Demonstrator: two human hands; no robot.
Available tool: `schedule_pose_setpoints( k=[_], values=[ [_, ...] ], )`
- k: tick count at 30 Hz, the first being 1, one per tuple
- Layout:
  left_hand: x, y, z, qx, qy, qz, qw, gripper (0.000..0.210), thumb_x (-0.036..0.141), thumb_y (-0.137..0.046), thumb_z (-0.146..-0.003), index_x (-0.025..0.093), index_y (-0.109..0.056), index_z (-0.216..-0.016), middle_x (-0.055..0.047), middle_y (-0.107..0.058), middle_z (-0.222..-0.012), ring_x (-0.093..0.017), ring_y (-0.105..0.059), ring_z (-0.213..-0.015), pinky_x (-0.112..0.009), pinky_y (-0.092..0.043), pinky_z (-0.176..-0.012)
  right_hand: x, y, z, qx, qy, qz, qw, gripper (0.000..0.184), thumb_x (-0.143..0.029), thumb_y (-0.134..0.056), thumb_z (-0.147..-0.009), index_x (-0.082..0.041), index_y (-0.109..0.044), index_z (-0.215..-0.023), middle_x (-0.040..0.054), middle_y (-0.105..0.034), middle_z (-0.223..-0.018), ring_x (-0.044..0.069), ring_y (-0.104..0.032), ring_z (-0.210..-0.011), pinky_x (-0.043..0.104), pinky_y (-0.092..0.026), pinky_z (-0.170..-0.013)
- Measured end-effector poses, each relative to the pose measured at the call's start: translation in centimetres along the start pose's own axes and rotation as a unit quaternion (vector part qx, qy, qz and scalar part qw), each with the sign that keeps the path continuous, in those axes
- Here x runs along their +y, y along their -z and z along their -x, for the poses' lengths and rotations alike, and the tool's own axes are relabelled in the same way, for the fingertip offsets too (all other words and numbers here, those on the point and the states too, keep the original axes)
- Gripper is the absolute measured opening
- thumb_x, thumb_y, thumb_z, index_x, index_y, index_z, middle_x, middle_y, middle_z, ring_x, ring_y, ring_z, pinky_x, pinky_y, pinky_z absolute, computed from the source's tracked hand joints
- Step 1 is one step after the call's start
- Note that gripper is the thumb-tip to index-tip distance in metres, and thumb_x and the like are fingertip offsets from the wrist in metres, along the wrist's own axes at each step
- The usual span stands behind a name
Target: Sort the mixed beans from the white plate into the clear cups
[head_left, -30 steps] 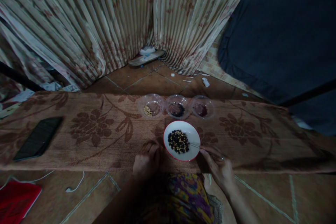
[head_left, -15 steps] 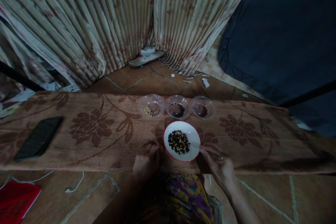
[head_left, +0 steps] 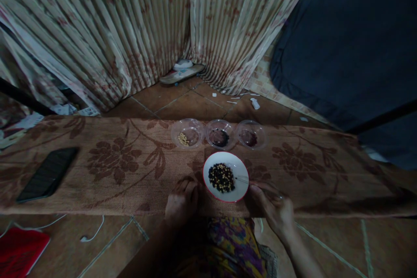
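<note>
A white plate (head_left: 240, 191) with a red rim lies on the cloth, holding a mixed pile of black and pale beans (head_left: 221, 177). My right hand (head_left: 273, 208) grips thin metal tweezers (head_left: 243, 180) that reach over the plate's right side. One dark bean shows by their tips, apart from the pile; whether it is pinched I cannot tell. Left of the plate, my left hand (head_left: 182, 200) rests curled on the cloth. Behind stand three clear plastic bowls: the left bowl (head_left: 195, 127) has pale beans, the middle bowl (head_left: 219, 125) black ones, the right bowl (head_left: 250, 126) dark reddish ones.
A dark phone (head_left: 47, 174) lies at the left of the cloth-covered table (head_left: 130, 195). Beyond it are striped curtains (head_left: 146, 21) and a skateboard (head_left: 182, 74) on the tiled floor. A red cloth (head_left: 22, 252) and a white cable (head_left: 94, 232) are at lower left.
My right hand has shifted slightly right, drawing the tweezers back a little from the pile. A dark bean now sits apart near their tips. My left hand has stayed in place.
</note>
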State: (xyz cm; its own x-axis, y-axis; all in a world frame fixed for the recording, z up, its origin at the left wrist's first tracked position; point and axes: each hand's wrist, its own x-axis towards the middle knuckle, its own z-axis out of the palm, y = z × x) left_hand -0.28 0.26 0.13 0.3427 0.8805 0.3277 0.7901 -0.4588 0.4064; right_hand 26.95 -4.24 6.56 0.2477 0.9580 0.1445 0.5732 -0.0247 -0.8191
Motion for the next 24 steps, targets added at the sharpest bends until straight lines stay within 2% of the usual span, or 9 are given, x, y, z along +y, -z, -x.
schedule_pose_setpoints(
  k=[4,9,12,15,18,22,24],
  values=[
    [0.0,0.0,0.0,0.006,-0.002,0.001,1.0,0.016,0.022,-0.043,-0.094,0.022,-0.058,-0.089,-0.003,-0.063,-0.082,-0.016,-0.061,-0.077,-0.027,-0.049,-0.069,-0.3,1.1,-1.8,0.091,0.018,-0.002,0.996,0.024,-0.042,-0.064,-0.084,-0.02,-0.075,-0.082,0.0084,-0.074,-0.086,0.022,-0.069,-0.081,0.034,-0.056,-0.072],
    [-0.2,-0.1,0.0,0.021,-0.001,-0.005,1.0,0.016,0.022,-0.042,-0.095,0.022,-0.058,-0.092,-0.003,-0.064,-0.085,-0.016,-0.062,-0.08,-0.027,-0.051,-0.069,-1.1,2.9,-7.5,0.216,0.09,-0.021,0.972,0.025,-0.041,-0.066,-0.081,-0.018,-0.073,-0.078,0.009,-0.074,-0.08,0.022,-0.069,-0.077,0.034,-0.056,-0.07],
    [-0.5,-0.4,0.2,0.034,-0.013,-0.003,0.999,0.015,0.02,-0.043,-0.094,0.023,-0.058,-0.097,-0.004,-0.066,-0.089,-0.016,-0.064,-0.082,-0.027,-0.052,-0.07,-0.4,3.0,-11.0,0.246,0.09,-0.056,0.963,0.029,-0.043,-0.065,-0.081,-0.015,-0.072,-0.081,0.0099,-0.074,-0.082,0.022,-0.069,-0.076,0.035,-0.056,-0.071],
    [-0.8,-0.7,0.4,0.036,-0.022,-0.014,0.999,0.014,0.021,-0.044,-0.094,0.024,-0.057,-0.099,-0.004,-0.066,-0.091,-0.017,-0.064,-0.081,-0.026,-0.051,-0.065,0.6,2.4,-12.6,0.233,0.068,-0.066,0.968,0.029,-0.042,-0.065,-0.08,-0.014,-0.072,-0.078,0.0106,-0.074,-0.081,0.022,-0.068,-0.076,0.037,-0.055,-0.075],
    [-0.9,-0.8,0.4,0.043,-0.021,-0.017,0.999,0.015,0.019,-0.043,-0.093,0.024,-0.057,-0.097,-0.004,-0.066,-0.089,-0.017,-0.064,-0.079,-0.026,-0.05,-0.062,0.8,1.4,-11.6,0.238,0.056,-0.084,0.966,0.026,-0.04,-0.064,-0.081,-0.015,-0.072,-0.078,0.0097,-0.074,-0.079,0.021,-0.068,-0.076,0.037,-0.054,-0.076],
    [-0.5,-0.4,0.1,0.037,-0.017,-0.012,0.999,0.014,0.018,-0.044,-0.093,0.023,-0.057,-0.092,-0.003,-0.065,-0.086,-0.017,-0.063,-0.081,-0.027,-0.051,-0.068,0.2,0.3,-7.5,0.253,0.015,-0.114,0.961,0.023,-0.038,-0.068,-0.079,-0.016,-0.072,-0.079,0.0096,-0.074,-0.083,0.022,-0.068,-0.079,0.037,-0.054,-0.075],
    [-0.2,-0.1,-0.1,0.026,-0.012,-0.009,1.0,0.014,0.018,-0.045,-0.093,0.023,-0.057,-0.09,-0.003,-0.065,-0.084,-0.016,-0.063,-0.08,-0.027,-0.05,-0.069,0.0,-0.1,-5.3,0.224,-0.008,-0.109,0.969,0.022,-0.039,-0.069,-0.078,-0.017,-0.073,-0.078,0.0093,-0.074,-0.084,0.023,-0.068,-0.081,0.037,-0.054,-0.074]
  ],
)
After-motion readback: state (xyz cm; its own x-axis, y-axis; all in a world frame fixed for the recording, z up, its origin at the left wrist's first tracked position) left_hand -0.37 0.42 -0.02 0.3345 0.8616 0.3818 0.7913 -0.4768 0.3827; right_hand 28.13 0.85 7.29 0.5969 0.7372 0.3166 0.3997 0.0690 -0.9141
